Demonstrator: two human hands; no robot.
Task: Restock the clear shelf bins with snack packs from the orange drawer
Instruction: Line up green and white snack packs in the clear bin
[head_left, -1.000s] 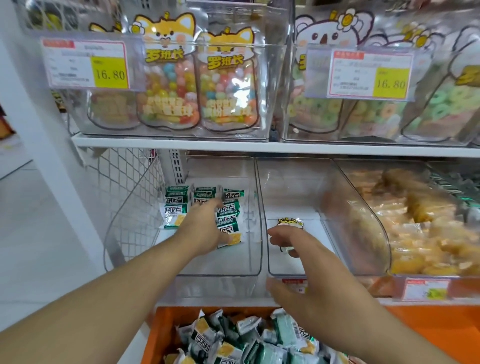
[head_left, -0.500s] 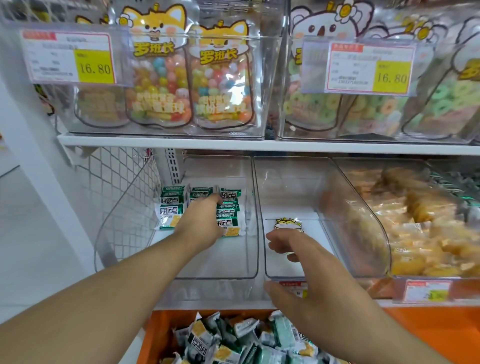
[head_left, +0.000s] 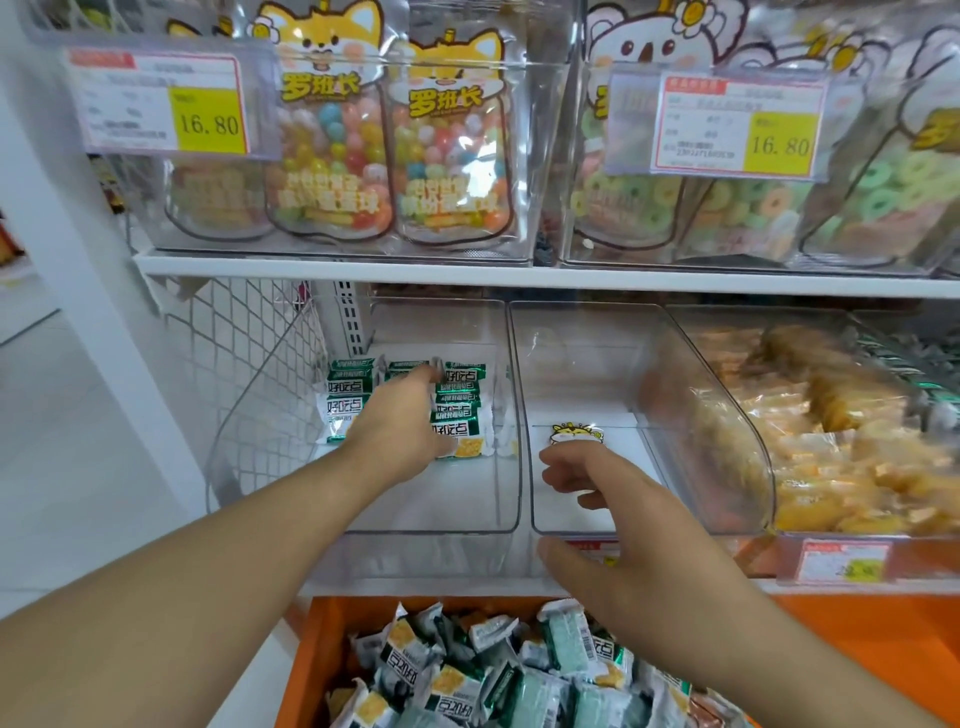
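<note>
My left hand (head_left: 400, 431) reaches deep into the left clear bin (head_left: 431, 531). Its fingers lie stretched over the green-and-white snack packs (head_left: 460, 410) lined up at the back. My right hand (head_left: 623, 530) holds the front wall of the middle clear bin (head_left: 587, 364), fingers curled inside and thumb outside below the rim. That bin contains only a small cartoon sticker (head_left: 576, 434). Below the shelf, the orange drawer (head_left: 311, 654) stands open with several loose snack packs (head_left: 519, 675) of the same kind.
The clear bin on the right (head_left: 717, 415) is full of yellow-orange snacks. The white shelf board (head_left: 519, 273) above carries bins of candy bags (head_left: 384, 156) with price tags. White wire mesh (head_left: 249, 364) closes the shelf's left side.
Both hands stay where they were, the left on the packs and the right on the middle bin's front. Only the view has shifted slightly.
</note>
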